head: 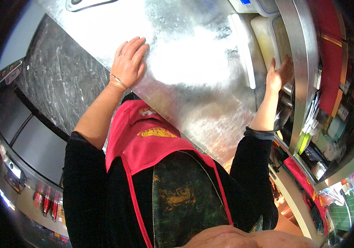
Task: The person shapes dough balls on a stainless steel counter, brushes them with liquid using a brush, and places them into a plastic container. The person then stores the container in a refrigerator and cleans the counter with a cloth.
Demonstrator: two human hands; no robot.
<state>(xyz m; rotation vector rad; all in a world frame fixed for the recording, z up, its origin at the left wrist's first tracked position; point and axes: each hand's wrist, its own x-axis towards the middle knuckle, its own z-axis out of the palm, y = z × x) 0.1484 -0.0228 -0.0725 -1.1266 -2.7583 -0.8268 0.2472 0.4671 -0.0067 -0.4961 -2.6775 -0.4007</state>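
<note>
My left hand (129,62) lies palm down on the brightly lit stainless steel worktop (192,105), near its front edge, with a bracelet at the wrist and a ring on one finger. Its fingers are slightly spread and hold nothing. My right hand (278,74) is at the right side, raised beside a plastic container (265,38) with yellowish contents. Thumb and fingers are apart there, and I see nothing in them. Between the hands, nearer the right one, a long white bar-like object (243,52) lies on the steel. Glare hides much of the worktop's surface.
Another lidded plastic container (268,5) stands at the top right, beside a steel shelf edge (302,55). A white object with a hole (85,3) lies at the top left. Dark metal utensils (282,116) sit below my right hand. Grey cabinets (37,139) stand at the left.
</note>
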